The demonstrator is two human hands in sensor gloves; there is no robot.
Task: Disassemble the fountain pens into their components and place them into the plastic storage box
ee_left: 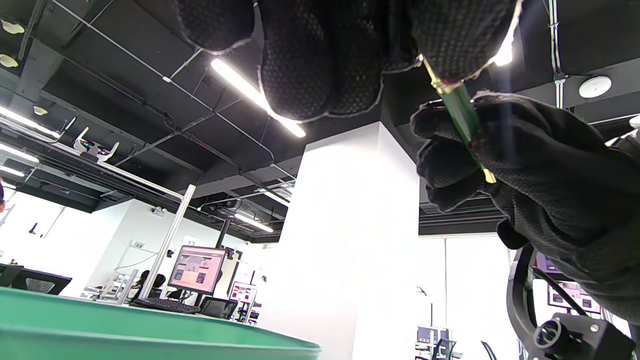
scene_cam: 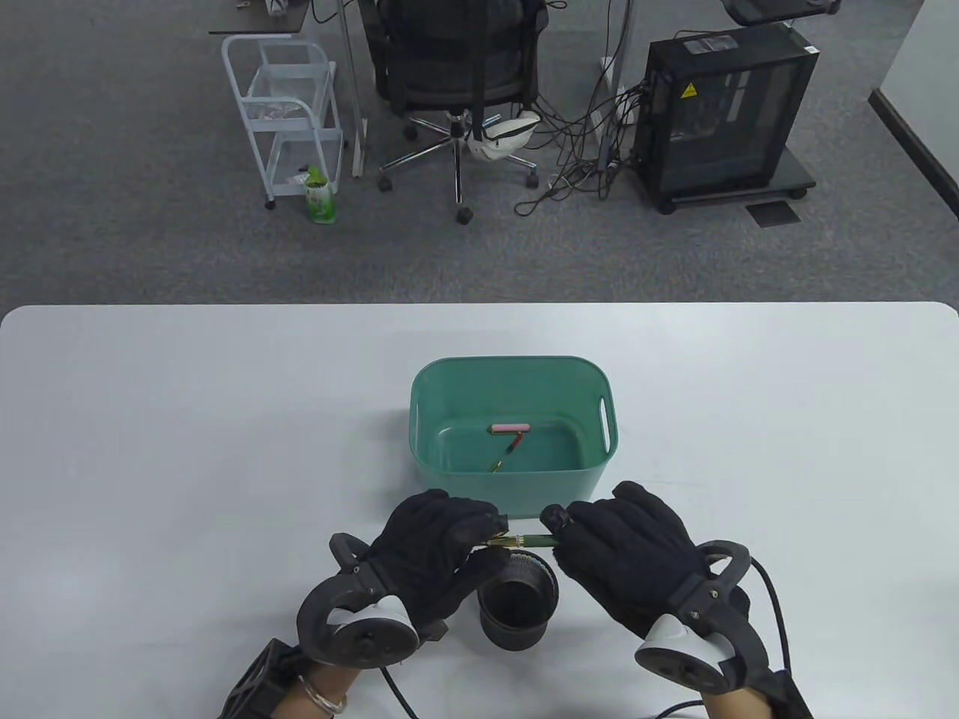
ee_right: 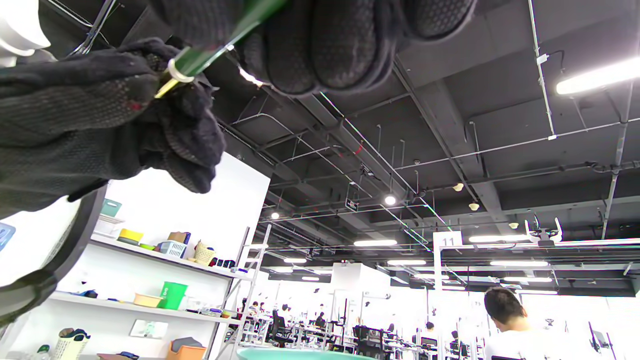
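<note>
On the white table (scene_cam: 150, 449) a teal plastic storage box (scene_cam: 479, 386) stands just beyond the hands, holding a pink pen part (scene_cam: 511, 428) and, beside it, a thin part with a gold tip (scene_cam: 506, 454) lying on the box floor. A black mesh pen cup (scene_cam: 518, 601) stands on the table nearest the bottom edge, between the two wrists and directly under the hands, its rim partly covered by the left hand's fingers. Past the table, on the grey carpet, are a black office chair (scene_cam: 457, 67), a white wire trolley (scene_cam: 285, 112), a green bottle (scene_cam: 320, 196) and a black computer case (scene_cam: 723, 112) with a tangle of cables. The green fountain pen (scene_cam: 528, 538) is held level in the air above the pen cup, just in front of the box's near wall, spanning the gap between the hands. The left hand (scene_cam: 434, 543) pinches its gold-ringed end between curled fingers and thumb; in the left wrist view the green barrel (ee_left: 462, 112) runs out from under those fingertips into the other glove. The right hand (scene_cam: 625, 558) has its fingers curled round the opposite end, so that only a short middle stretch of pen shows between the gloves. In the right wrist view the barrel (ee_right: 220, 42) slants out from under the right fingers (ee_right: 325, 45) toward the left glove, with a metal ring where it meets the left fingertips.
</note>
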